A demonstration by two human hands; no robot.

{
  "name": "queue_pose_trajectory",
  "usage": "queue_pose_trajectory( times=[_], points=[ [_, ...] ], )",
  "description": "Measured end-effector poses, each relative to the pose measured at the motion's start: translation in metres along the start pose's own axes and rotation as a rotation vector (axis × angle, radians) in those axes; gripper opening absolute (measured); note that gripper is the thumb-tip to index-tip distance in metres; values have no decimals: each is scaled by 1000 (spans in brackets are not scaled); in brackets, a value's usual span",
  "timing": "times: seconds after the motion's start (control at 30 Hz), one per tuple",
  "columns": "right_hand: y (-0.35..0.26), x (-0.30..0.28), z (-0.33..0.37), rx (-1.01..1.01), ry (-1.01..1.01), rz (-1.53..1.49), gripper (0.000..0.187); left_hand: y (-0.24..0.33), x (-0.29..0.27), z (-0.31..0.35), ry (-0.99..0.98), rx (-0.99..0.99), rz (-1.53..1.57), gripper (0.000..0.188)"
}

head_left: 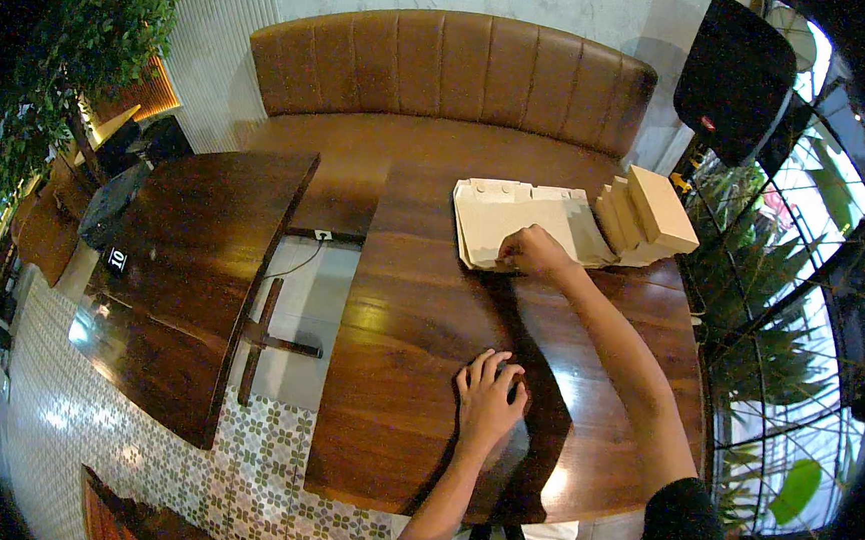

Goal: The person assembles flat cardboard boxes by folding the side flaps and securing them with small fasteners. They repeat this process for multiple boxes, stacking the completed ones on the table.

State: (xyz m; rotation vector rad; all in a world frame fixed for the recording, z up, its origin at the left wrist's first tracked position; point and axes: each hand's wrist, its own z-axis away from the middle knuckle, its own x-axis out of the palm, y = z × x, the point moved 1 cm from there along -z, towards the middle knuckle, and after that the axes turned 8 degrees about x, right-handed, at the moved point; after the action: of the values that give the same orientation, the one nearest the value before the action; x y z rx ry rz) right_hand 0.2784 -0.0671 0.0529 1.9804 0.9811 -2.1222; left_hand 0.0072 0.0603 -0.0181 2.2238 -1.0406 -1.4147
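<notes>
A stack of flattened brown cardboard boxes [487, 214], with tabs and slots along the edges, lies at the far side of the dark wooden table [416, 369]. Reaching across from the right, my right hand [536, 251] is closed at the stack's near edge, its fingers curled in a pinch on the cardboard; the fingertips are partly hidden. Closer to me, my left hand [490, 390] rests on the tabletop with its fingers apart and nothing in them. Several folded cardboard boxes [662, 211] stand tilted against one another, right of the flat stack.
Behind the table runs a brown padded bench [446, 70]. A second wooden table [205, 224] with a small black number sign [116, 260] stands left across a gap. A black panel [737, 81] and a metal grille with plants [763, 273] border the right side.
</notes>
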Motion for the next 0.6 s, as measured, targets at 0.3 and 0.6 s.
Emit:
queue_pose_trajectory(
  times=[0.3, 0.6],
  points=[
    [-13, 8, 9, -90, -63, 105, 23, -1, 1, 0, 11, 8, 19, 25],
    [-15, 4, 2, -26, -52, 101, 21, 0, 2, 0, -12, -6, 14, 26]
  ],
)
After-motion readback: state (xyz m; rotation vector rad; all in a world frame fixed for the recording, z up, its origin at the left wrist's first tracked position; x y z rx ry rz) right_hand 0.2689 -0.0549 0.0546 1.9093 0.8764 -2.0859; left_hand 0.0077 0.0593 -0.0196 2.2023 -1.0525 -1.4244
